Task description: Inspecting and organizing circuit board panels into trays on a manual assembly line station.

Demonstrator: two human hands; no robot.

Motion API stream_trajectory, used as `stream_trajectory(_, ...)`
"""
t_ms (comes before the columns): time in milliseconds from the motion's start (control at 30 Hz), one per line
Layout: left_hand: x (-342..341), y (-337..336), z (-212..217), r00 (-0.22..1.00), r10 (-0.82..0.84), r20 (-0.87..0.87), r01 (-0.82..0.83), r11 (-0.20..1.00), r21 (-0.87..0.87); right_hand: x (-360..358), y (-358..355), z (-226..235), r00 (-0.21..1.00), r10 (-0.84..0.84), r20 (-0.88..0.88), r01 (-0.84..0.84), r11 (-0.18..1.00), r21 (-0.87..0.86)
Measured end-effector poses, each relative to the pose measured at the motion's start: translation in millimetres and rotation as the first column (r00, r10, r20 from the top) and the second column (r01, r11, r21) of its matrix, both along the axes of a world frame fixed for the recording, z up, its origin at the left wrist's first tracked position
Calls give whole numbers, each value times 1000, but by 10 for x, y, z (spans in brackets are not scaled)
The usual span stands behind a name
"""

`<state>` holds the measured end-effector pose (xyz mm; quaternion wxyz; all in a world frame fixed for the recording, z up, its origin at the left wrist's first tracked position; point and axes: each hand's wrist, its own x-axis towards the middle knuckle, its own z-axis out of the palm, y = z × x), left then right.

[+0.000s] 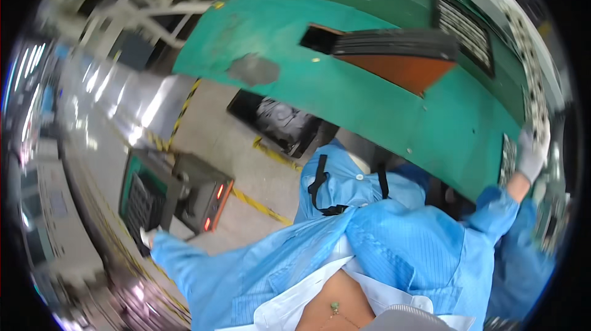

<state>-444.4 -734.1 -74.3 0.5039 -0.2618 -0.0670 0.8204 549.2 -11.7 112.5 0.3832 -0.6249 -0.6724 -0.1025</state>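
My left hand [148, 237], in a pale glove, is stretched far out to the left. It is at the near edge of a dark ribbed tray [146, 199] that sits on a low cart [200, 192] with red lights. The fingers of that hand are too small and hidden to read. My right hand [534, 149], also in a pale glove, reaches to the far right. It lies at the lower end of a long pale strip with dark spots [526, 54], beside the green bench. Blur hides whether its fingers close on the strip.
A green-topped bench [369, 109] bears a dark bin with an orange-brown side [394, 54] and a black tray of pale parts [465, 32]. A black crate [274, 122] stands on the floor by yellow-black tape [184, 106]. Blue clothing [523, 257] shows behind my right arm.
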Motion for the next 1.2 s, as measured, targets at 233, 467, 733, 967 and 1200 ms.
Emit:
stream_trajectory(233,-165,394,-237,969,152,-196,-246,671,-699,-226,-308,-145,937,-24,-350,95,977,189)
stream_trajectory(467,2168,4130,1293,368,-496,-786,-586,533,-611,-691,-365,-3,-227,85,-970,-118,987,114)
stream_trajectory(733,4476,8811,2164,-954,-36,-297,83,921,-381,-599,-52,-756,14,159,-987,-4,987,159)
stream_trajectory(967,5952,10489,1464,-968,-252,-10,-148,599,-787,-442,-126,-930,-17,-6,-1000,159,987,-8)
stream_trajectory(1200,6497,10574,1203,-933,-14,360,-125,950,-287,-437,-241,-1099,124,78,-989,251,962,107)
